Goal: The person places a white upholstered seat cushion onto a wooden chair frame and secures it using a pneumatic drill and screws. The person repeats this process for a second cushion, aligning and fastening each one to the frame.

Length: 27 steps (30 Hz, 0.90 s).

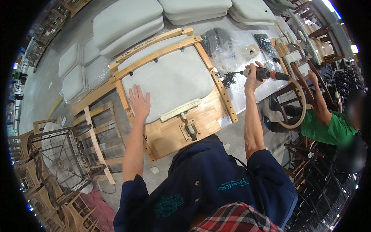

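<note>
A light grey seat pad (pixel 170 77) lies in a wooden jig (pixel 160 145), framed by drilled rails. My left hand (pixel 139 102) rests flat on the pad's left edge, fingers spread. To the right of the jig, my right hand (pixel 253 79) grips a power screwdriver (pixel 266 74) with a dark body and orange collar, its bit pointing left. By the bit's tip sits a small heap of dark screws (pixel 229 80). A toggle clamp (pixel 189 127) on the jig's near side presses a padded bar (pixel 180 110) along the pad's near edge.
Stacked grey pads (pixel 127 23) stand beyond the jig. Clear plastic wrap (pixel 218 44) and a tape roll (pixel 253 51) lie at the right. A tan hose (pixel 302 100) curves down from the tool. A co-worker in a green shirt (pixel 328 125) handles a dark chair frame. Wooden pallets (pixel 102 135) stand left.
</note>
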{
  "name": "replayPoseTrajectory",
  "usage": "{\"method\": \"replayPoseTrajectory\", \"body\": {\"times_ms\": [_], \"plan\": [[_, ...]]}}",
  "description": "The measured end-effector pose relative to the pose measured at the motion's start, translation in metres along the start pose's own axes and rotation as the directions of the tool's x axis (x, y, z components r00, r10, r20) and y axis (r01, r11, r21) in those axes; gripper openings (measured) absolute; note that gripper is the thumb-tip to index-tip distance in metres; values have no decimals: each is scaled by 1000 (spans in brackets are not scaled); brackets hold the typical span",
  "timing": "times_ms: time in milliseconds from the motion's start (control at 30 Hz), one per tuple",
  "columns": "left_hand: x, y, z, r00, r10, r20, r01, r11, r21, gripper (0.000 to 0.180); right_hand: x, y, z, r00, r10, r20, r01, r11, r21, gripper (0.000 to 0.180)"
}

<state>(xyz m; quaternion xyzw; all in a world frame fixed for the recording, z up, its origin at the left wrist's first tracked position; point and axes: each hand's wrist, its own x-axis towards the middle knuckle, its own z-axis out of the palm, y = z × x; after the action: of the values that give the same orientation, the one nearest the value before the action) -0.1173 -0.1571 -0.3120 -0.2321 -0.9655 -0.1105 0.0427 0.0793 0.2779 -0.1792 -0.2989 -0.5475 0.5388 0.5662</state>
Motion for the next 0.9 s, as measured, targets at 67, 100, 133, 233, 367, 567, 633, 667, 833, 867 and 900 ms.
{"method": "replayPoseTrajectory", "body": {"times_ms": [67, 100, 133, 233, 367, 567, 633, 667, 833, 867, 900], "plan": [[-21, 6, -5, 1000, -25, 8, 26, 999, -43, 73, 0, 5, 4, 997, 73, 4, -73, 997, 27, 34], [-28, 9, -7, 999, -40, 16, 41, 997, -62, 73, -2, 7, 6, 996, 84, 12, -84, 996, 32, 34], [-34, 12, -9, 998, -54, 24, 56, 995, -82, 73, -3, 9, 8, 995, 95, 20, -96, 995, 36, 34], [-41, 17, -12, 995, -87, 55, 91, 992, -84, 74, -16, 15, 14, 994, 99, 56, -101, 994, 43, 34], [-42, 16, -11, 995, -91, 37, 94, 993, -65, 74, -22, 27, 27, 990, 111, 91, -111, 994, -15, 33], [-42, 17, -12, 996, -88, 8, 88, 993, -74, 74, -20, 63, 25, 978, 165, 125, -161, 986, -40, 35], [-43, 18, -12, 997, -80, 3, 80, 993, -86, 73, -24, 67, 22, 970, 165, 178, -161, 986, -34, 35], [-44, 17, -13, 996, -88, -6, 88, 993, -80, 73, -26, 70, 22, 966, 140, 217, -135, 990, -35, 35], [-45, 18, -13, 994, -109, -12, 108, 991, -78, 72, -37, 79, 19, 923, 64, 378, 17, 978, -209, 38], [-46, 18, -14, 994, -112, -8, 111, 990, -83, 72, -40, 79, 17, 921, 86, 380, 1, 975, -223, 38], [-45, 18, -14, 994, -112, -15, 110, 990, -92, 72, -38, 78, 17, 919, 97, 381, -7, 973, -230, 38]]}}
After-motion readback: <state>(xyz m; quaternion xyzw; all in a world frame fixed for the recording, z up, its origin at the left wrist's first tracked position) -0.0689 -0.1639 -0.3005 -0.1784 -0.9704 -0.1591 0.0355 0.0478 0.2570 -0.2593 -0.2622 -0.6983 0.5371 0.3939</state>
